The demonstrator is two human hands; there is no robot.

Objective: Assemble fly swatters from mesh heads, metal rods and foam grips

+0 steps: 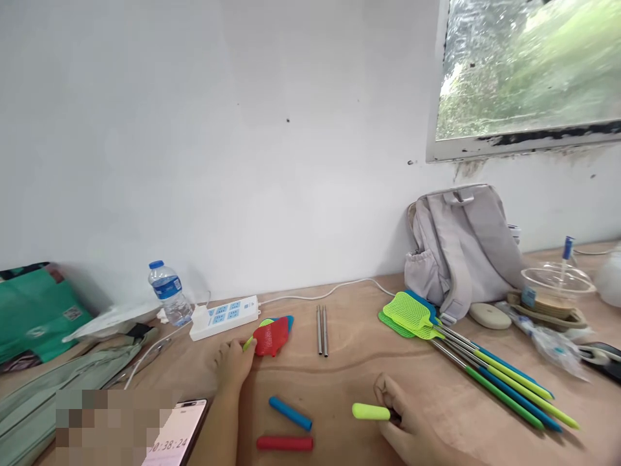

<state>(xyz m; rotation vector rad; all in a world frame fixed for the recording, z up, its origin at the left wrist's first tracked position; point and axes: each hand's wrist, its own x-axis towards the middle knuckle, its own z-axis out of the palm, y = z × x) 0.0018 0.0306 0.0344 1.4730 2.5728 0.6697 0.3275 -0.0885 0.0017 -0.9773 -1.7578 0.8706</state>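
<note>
My left hand (233,364) reaches to a small stack of swatter heads (272,334), red on top with green and blue beneath, and its fingertips touch the stack's left edge. My right hand (406,419) is closed on a lime green handle grip (369,411) just above the wooden table (349,375). A blue grip (290,413) and a red grip (284,443) lie between my hands. Two thin metal rods (322,330) lie side by side beyond them.
Several finished fly swatters (466,353) lie at the right, by a grey backpack (460,249). A white power strip (224,316) and a water bottle (168,292) stand at the back left. A phone (177,433) lies near my left arm.
</note>
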